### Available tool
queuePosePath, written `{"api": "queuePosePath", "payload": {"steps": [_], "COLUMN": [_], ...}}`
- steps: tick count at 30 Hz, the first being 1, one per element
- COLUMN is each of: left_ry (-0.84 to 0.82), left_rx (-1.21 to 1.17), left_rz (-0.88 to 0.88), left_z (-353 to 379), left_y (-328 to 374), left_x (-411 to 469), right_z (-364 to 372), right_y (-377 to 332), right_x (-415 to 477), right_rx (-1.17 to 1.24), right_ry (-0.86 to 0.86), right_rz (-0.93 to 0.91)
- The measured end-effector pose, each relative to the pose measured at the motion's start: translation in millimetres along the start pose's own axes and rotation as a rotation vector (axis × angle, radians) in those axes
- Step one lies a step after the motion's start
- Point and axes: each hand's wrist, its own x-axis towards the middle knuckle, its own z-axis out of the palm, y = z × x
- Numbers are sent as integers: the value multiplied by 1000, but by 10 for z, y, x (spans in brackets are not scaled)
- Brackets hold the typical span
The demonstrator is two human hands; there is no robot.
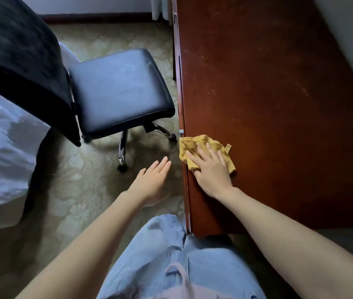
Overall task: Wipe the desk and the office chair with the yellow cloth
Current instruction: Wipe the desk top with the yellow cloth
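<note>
A crumpled yellow cloth lies on the dark red-brown desk, close to its left edge. My right hand presses flat on the cloth with straight fingers. Left of the desk, my left hand hovers over the carpet with its fingers straight, holding nothing. The black office chair stands on the carpet beside the desk, its seat facing the desk edge and its dark backrest at the upper left. Faint dusty streaks show on the desk top further away.
A bed with white bedding lies at the left behind the chair. Patterned carpet covers the floor between bed and desk. A small metal handle sits on the desk's left edge. A wall runs along the desk's right side.
</note>
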Motion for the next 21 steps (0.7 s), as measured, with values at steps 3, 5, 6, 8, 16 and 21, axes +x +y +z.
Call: {"api": "queuePosePath", "payload": {"steps": [3, 5, 6, 8, 16, 21], "left_ry": [34, 10, 0, -8, -76, -220], "left_rx": [-73, -113, -127, -141, 71, -165], "left_rz": [0, 25, 30, 30, 88, 166], "left_z": [65, 118, 148, 211, 496, 371], "left_y": [128, 262, 313, 435, 943, 1130], "left_x": [-9, -32, -39, -83, -307, -308], "right_z": [33, 52, 67, 86, 31, -235], "right_y": [43, 38, 23, -2, 110, 262], "right_x": [-352, -607, -713, -938, -1646, -1778], "right_rx": [50, 105, 126, 146, 245, 712], "right_ry": [-17, -21, -27, -61, -226, -250], "right_rz": [-105, -128, -136, -155, -244, 25]}}
